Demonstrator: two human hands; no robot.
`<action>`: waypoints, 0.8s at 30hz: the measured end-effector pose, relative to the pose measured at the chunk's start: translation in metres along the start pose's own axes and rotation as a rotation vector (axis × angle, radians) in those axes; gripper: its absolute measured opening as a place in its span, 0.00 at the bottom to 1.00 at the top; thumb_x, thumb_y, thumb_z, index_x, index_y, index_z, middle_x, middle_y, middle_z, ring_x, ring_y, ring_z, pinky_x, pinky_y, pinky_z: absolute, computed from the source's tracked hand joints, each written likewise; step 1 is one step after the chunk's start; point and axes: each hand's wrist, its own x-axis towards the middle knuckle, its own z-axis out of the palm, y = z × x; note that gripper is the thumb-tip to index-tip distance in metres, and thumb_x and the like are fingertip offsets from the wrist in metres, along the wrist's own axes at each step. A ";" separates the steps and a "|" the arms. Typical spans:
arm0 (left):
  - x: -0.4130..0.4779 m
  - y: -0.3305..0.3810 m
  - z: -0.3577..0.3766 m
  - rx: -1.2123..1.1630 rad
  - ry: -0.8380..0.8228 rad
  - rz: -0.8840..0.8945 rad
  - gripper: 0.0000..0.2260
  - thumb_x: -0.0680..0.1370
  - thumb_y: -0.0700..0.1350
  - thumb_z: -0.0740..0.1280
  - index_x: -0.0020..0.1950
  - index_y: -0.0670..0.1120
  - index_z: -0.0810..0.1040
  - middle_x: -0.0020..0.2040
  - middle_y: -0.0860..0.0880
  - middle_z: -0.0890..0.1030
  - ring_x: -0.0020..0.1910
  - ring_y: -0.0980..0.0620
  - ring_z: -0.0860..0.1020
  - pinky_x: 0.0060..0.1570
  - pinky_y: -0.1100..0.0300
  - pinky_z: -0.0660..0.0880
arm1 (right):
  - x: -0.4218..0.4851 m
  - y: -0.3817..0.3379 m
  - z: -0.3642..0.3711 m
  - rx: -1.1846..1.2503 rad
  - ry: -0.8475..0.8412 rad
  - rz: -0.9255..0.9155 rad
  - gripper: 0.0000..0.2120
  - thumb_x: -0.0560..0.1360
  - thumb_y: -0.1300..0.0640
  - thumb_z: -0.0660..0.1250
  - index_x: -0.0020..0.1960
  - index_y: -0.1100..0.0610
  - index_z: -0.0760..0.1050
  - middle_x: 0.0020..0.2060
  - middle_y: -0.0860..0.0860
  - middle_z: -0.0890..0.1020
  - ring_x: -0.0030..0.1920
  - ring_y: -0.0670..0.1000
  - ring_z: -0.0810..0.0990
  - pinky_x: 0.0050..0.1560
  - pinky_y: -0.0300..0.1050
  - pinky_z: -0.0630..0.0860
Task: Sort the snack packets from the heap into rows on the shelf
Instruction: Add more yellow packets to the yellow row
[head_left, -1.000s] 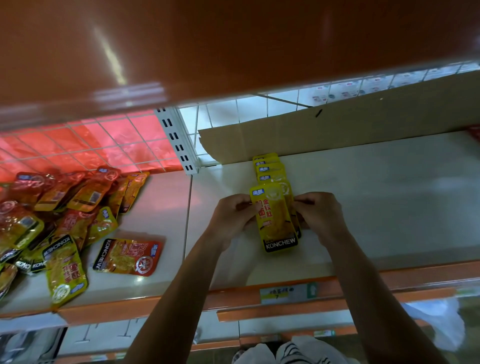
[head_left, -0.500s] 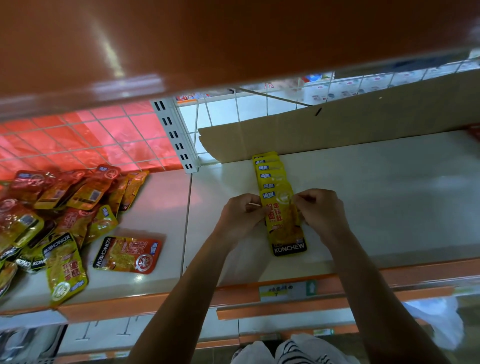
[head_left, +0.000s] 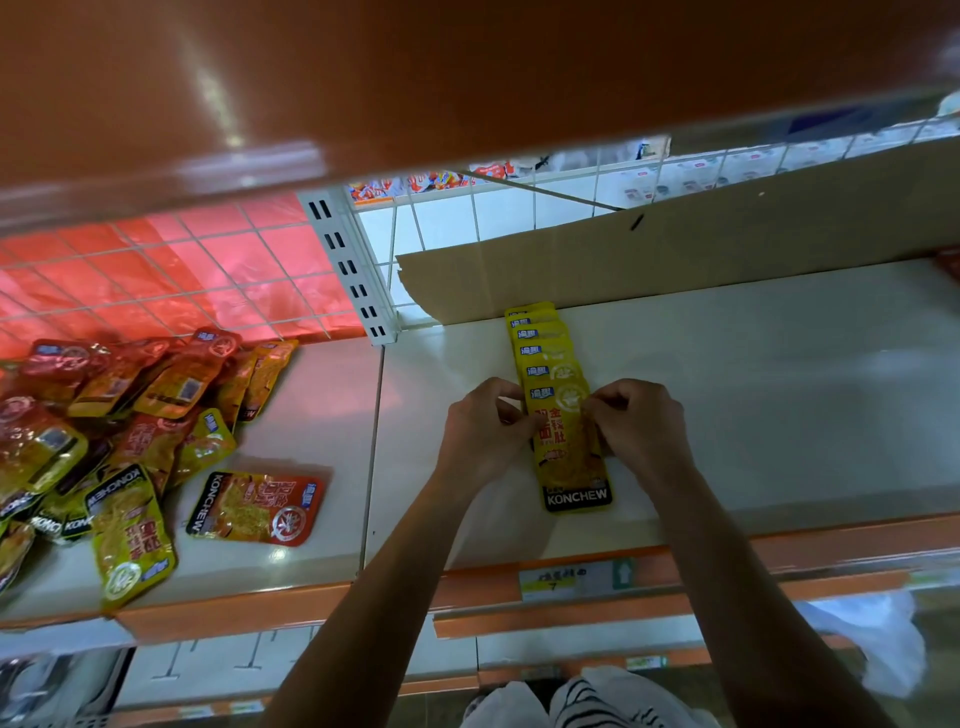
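Left hand and right hand each pinch a side edge of the front yellow KONCHEW packet on the shelf; behind it, one overlapped yellow row is laid, and left of it the big mixed heap is unsorted, so it looks early.

Single wide-angle head view. Looks forward and down onto shelf, from close above, under edge of upper board.

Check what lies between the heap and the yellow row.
Head view: a loose red packet beside the heap, then bare shelf with a seam, then the left hand at the yellow row.
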 end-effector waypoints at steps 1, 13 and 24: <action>0.000 0.000 0.000 0.010 -0.004 -0.003 0.10 0.73 0.51 0.74 0.49 0.56 0.76 0.39 0.57 0.80 0.37 0.64 0.77 0.29 0.74 0.69 | 0.000 0.000 0.000 -0.014 0.003 -0.006 0.06 0.73 0.55 0.69 0.47 0.56 0.82 0.40 0.51 0.83 0.44 0.53 0.82 0.49 0.50 0.79; -0.002 -0.008 -0.017 0.223 0.264 0.137 0.11 0.77 0.49 0.68 0.57 0.48 0.79 0.49 0.53 0.81 0.46 0.56 0.78 0.47 0.64 0.72 | -0.015 -0.041 0.024 -0.101 0.114 -0.359 0.07 0.76 0.55 0.66 0.52 0.55 0.80 0.46 0.50 0.83 0.45 0.50 0.80 0.47 0.42 0.74; -0.014 -0.079 -0.107 0.633 0.468 -0.013 0.24 0.78 0.52 0.65 0.71 0.44 0.68 0.71 0.44 0.70 0.70 0.45 0.65 0.67 0.53 0.66 | -0.046 -0.111 0.139 -0.267 -0.253 -0.640 0.14 0.78 0.53 0.65 0.63 0.53 0.76 0.60 0.49 0.79 0.59 0.50 0.76 0.59 0.40 0.70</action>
